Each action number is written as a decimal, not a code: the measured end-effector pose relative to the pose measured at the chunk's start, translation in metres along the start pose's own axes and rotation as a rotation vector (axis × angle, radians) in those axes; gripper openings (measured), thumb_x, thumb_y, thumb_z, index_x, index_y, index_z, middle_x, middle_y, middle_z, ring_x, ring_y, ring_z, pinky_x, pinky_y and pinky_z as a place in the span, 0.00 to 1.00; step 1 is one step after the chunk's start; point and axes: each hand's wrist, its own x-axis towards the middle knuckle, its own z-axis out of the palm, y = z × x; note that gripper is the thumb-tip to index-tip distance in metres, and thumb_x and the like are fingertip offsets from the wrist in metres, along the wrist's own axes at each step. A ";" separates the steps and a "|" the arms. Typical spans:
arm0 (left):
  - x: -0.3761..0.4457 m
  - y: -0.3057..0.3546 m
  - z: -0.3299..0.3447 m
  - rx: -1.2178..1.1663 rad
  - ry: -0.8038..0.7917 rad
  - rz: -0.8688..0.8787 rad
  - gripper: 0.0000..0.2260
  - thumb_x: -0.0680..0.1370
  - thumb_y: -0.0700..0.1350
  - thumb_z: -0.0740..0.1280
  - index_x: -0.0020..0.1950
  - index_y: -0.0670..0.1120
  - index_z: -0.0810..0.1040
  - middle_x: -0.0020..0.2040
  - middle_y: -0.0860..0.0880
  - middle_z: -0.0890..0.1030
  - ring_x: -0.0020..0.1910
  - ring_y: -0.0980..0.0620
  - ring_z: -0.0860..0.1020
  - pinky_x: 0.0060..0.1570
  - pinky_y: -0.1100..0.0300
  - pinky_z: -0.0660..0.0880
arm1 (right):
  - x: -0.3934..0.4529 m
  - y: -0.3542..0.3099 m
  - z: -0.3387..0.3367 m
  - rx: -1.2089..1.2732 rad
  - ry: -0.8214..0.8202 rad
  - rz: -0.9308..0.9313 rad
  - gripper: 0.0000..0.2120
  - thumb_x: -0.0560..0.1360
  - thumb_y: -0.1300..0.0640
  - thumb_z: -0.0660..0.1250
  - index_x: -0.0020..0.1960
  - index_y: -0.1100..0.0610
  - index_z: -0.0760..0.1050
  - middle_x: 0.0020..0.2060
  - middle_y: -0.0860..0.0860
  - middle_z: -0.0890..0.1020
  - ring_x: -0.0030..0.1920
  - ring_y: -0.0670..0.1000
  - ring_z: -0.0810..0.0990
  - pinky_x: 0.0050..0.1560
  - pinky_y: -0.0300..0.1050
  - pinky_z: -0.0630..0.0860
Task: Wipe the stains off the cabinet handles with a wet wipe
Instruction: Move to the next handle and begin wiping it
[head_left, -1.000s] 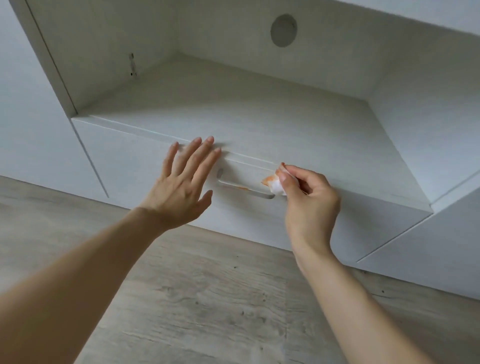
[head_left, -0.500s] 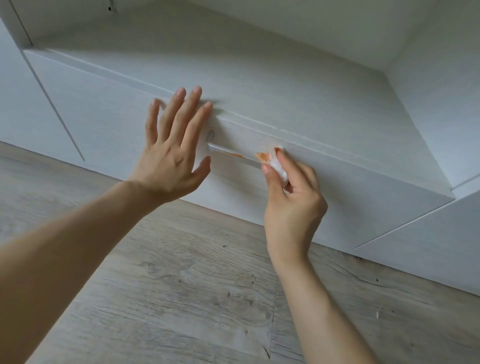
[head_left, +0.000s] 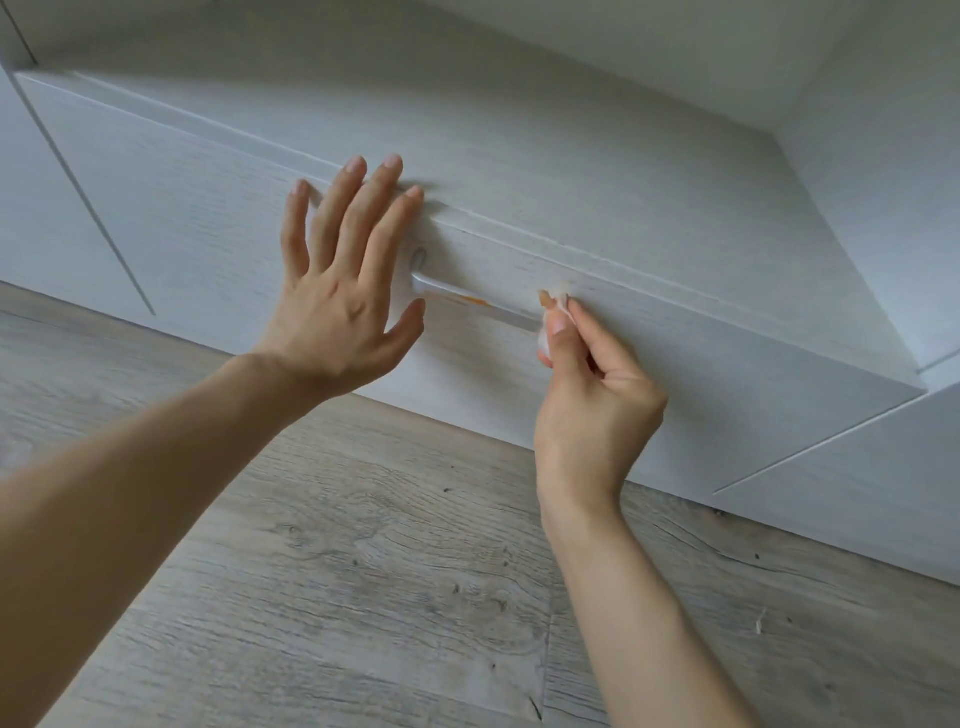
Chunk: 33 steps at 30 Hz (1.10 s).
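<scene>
A white bar handle (head_left: 470, 301) runs across the front of a white drawer (head_left: 208, 228). An orange stain (head_left: 470, 299) shows along the handle's middle. My right hand (head_left: 592, 395) pinches a small folded wet wipe (head_left: 553, 306), tinged orange, against the handle's right end. My left hand (head_left: 343, 280) lies flat with fingers spread on the drawer front, just left of the handle, fingertips reaching the drawer's top edge.
Above the drawer opens a white cabinet niche (head_left: 597, 156) with a flat shelf surface. White cabinet panels (head_left: 857, 499) flank the drawer on both sides. Grey wood-grain floor (head_left: 389, 571) lies below.
The view has tilted down and moved closer. My right hand with the wipe stays at the handle's right end. My left hand remains flat on the drawer front.
</scene>
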 end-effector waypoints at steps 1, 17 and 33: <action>0.000 0.001 0.001 -0.004 0.008 -0.004 0.32 0.75 0.51 0.60 0.75 0.40 0.55 0.75 0.38 0.57 0.74 0.40 0.51 0.70 0.39 0.44 | 0.002 0.001 0.001 0.017 0.006 0.005 0.08 0.75 0.64 0.67 0.53 0.58 0.81 0.46 0.54 0.84 0.41 0.45 0.82 0.45 0.29 0.75; 0.000 -0.006 -0.001 -0.024 0.002 0.035 0.32 0.75 0.54 0.58 0.75 0.38 0.58 0.75 0.38 0.58 0.74 0.39 0.52 0.70 0.40 0.45 | 0.019 0.017 -0.023 -0.584 -0.180 -1.043 0.04 0.73 0.69 0.70 0.46 0.66 0.82 0.38 0.57 0.82 0.37 0.57 0.79 0.45 0.38 0.75; 0.000 -0.010 0.001 -0.019 0.028 0.060 0.32 0.76 0.55 0.57 0.75 0.40 0.57 0.75 0.38 0.59 0.75 0.40 0.52 0.70 0.40 0.46 | 0.036 0.008 -0.003 -0.548 -0.391 -1.186 0.04 0.74 0.66 0.70 0.46 0.62 0.83 0.38 0.53 0.84 0.36 0.56 0.78 0.45 0.40 0.73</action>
